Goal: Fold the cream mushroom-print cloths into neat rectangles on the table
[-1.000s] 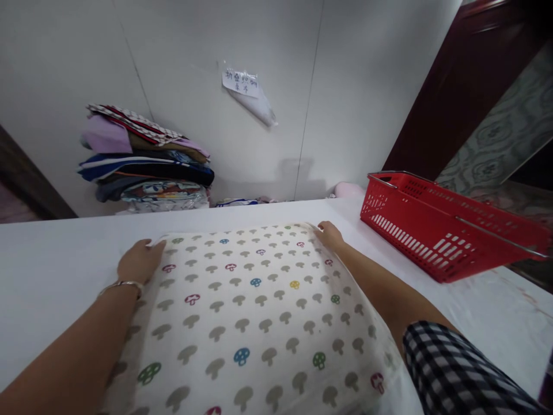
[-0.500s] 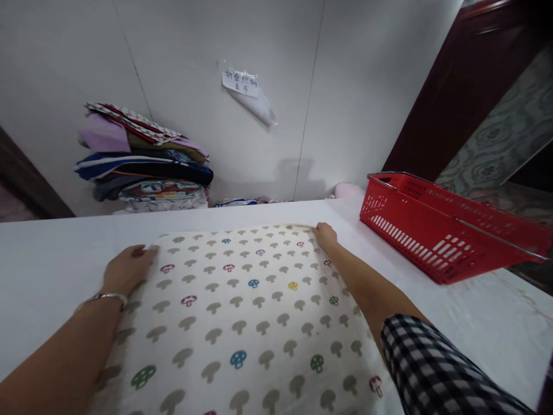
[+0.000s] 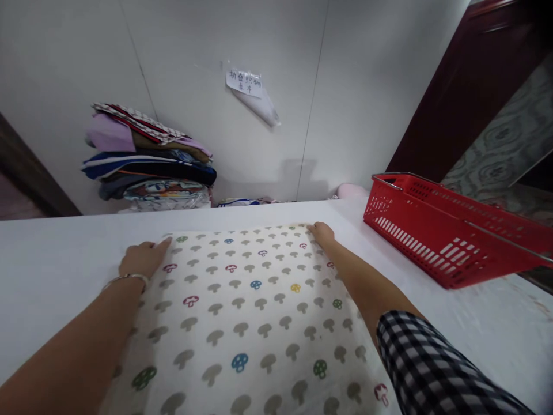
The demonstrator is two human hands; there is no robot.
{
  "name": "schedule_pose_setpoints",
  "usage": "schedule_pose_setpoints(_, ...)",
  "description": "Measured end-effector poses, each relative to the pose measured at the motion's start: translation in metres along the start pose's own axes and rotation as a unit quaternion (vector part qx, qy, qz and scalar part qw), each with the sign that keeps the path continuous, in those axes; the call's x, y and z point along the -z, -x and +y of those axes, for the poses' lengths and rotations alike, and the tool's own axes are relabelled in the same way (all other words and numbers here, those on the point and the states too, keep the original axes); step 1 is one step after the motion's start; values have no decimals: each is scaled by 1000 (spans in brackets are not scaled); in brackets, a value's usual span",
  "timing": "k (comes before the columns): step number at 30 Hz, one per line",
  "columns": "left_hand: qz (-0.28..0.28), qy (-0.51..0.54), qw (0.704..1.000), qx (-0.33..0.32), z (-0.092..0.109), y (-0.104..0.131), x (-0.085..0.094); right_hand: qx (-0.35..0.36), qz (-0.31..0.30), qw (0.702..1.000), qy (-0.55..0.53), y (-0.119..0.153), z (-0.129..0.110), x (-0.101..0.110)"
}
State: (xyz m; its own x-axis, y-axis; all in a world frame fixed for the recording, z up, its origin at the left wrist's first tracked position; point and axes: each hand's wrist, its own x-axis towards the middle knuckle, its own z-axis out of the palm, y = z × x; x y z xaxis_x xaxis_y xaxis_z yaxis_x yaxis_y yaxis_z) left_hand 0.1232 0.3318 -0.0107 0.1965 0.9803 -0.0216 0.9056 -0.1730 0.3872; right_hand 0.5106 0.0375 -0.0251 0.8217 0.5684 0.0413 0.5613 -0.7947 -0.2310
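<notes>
A cream cloth (image 3: 276, 311) printed with grey and coloured mushrooms lies spread over the white table, its near part running out of view at the bottom. At its far left corner is my left hand (image 3: 144, 257), with a bangle on the wrist; the fingers are closed at the cloth's edge, the thumb partly hidden. My right hand (image 3: 323, 232) grips the far right corner, fingers closed around the fabric. Between the two hands the far edge runs nearly straight. A black-and-white checked sleeve covers my right forearm.
On the right of the white table (image 3: 56, 253) stands a red plastic basket (image 3: 415, 242) with metal handles. A stack of folded fabrics (image 3: 151, 164) leans against the wall at the back left. A paper sign (image 3: 245, 82) is taped to the wall. Something pink (image 3: 349, 191) shows behind the table.
My left hand has moved right and slightly away from me, up to the cloth's far left corner. My right hand keeps its hold on its corner. The view has shifted slightly.
</notes>
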Motion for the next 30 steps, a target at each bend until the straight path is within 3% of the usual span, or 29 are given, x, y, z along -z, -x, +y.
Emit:
schedule_pose_setpoints(3, -8, -24, 999, 37, 10, 6, -4, -8, -8, 1000, 5, -3, -2, -1)
schedule_pose_setpoints(7, 22, -34, 999, 10, 13, 16, -7, -6, -3, 1000, 23, -5, 1, -2)
schedule_pose_setpoints(13, 21, -34, 999, -1, 11, 16, -5, -6, -8, 1000, 22, -7, 2, -3)
schedule_pose_setpoints(18, 18, -64, 994, -90, 13, 23, -8, 3, -5, 999, 39, -9, 0, -4)
schedule_pose_setpoints(21, 13, -57, 993, -101, 12, 28, -9, 2, -4, 998, 62, -8, -2, -5)
schedule_pose_setpoints(24, 48, -49, 991, -114, 13, 34, -11, 10, 31, 996, 80, -4, -6, -5)
schedule_pose_setpoints(27, 91, -80, 974, -190, 20, 40, -16, 88, 101, 989, 67, 5, -14, -7)
schedule_pose_setpoints(30, 58, -122, 953, -272, 28, 40, -24, 222, 89, 970, 41, 12, -24, -14)
